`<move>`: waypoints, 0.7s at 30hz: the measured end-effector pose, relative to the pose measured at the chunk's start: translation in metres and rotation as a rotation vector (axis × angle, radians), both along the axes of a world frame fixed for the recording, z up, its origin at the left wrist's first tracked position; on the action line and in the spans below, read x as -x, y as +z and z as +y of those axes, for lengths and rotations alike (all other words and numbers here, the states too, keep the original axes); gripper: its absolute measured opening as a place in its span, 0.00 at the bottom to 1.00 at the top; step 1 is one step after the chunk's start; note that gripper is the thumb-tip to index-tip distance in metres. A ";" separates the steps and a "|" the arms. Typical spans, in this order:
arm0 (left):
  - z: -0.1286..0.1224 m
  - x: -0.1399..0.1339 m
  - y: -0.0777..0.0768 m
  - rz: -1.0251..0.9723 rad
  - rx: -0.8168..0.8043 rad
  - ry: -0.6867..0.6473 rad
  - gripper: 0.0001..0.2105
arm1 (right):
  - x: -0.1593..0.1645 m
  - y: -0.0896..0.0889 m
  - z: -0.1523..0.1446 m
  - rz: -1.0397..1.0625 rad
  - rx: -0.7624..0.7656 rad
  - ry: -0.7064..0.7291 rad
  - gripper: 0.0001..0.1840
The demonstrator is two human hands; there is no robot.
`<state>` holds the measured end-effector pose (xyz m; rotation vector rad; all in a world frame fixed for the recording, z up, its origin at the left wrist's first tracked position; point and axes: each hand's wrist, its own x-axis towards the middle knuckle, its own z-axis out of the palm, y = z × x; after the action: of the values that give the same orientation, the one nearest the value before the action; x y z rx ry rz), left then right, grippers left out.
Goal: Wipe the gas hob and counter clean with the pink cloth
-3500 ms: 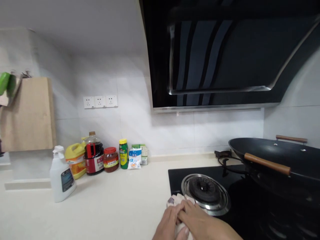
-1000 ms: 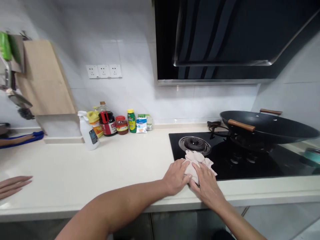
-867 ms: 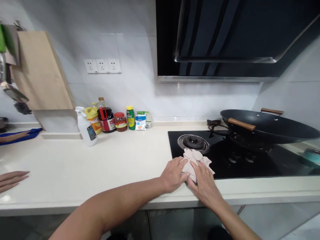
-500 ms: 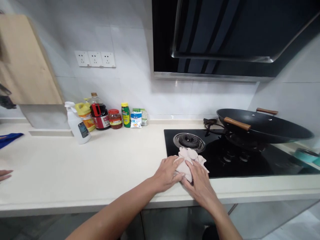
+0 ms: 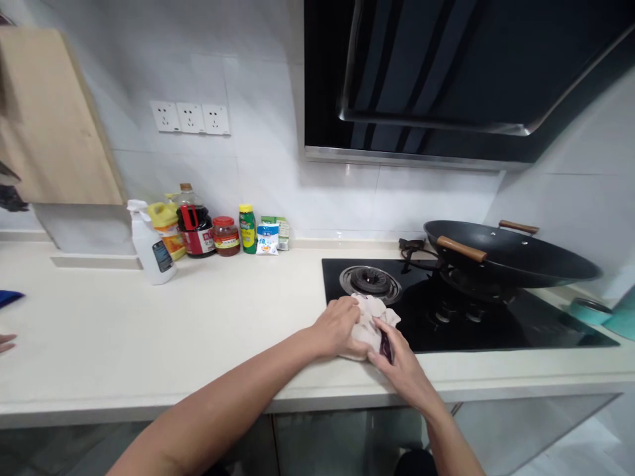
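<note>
A bunched, pale pinkish cloth (image 5: 366, 330) with a dark purple patch lies at the front left corner of the black glass gas hob (image 5: 421, 330). My left hand (image 5: 340, 327) grips the cloth from its left side, fingers curled over it. On the other side my right hand (image 5: 399, 363) holds its edge, thumb below and fingers on top, beside the purple part. Just behind the cloth is the left burner (image 5: 370, 281). The cloth hides part of the hob's front edge.
A black wok (image 5: 510, 258) with wooden handles sits on the right burner under the range hood (image 5: 417, 79). Along the wall stand a white spray bottle (image 5: 153, 248), a soy sauce bottle (image 5: 196, 231), a red-lidded jar (image 5: 227, 238). Another person's hand (image 5: 6, 342) is at the far left.
My left hand has curled round the cloth and my right hand has shifted to its right edge, baring more purple. At the far left, the blue cloth and the other person's hand show less.
</note>
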<state>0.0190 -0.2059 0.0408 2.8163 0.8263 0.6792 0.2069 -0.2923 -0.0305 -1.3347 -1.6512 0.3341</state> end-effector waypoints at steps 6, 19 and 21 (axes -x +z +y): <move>-0.001 -0.023 -0.005 0.116 0.056 -0.061 0.38 | -0.038 -0.016 0.008 0.421 -0.037 -0.261 0.24; 0.078 -0.026 -0.015 0.104 0.059 0.381 0.24 | -0.039 -0.034 0.011 -0.268 -0.142 -0.337 0.15; 0.100 -0.021 -0.013 0.100 0.084 0.451 0.25 | -0.040 -0.035 0.011 -0.324 -0.156 -0.338 0.15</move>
<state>0.0397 -0.1061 0.0276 2.6224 1.4944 0.5391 0.2466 -0.2817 -0.0655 -1.5749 -1.6321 -0.2179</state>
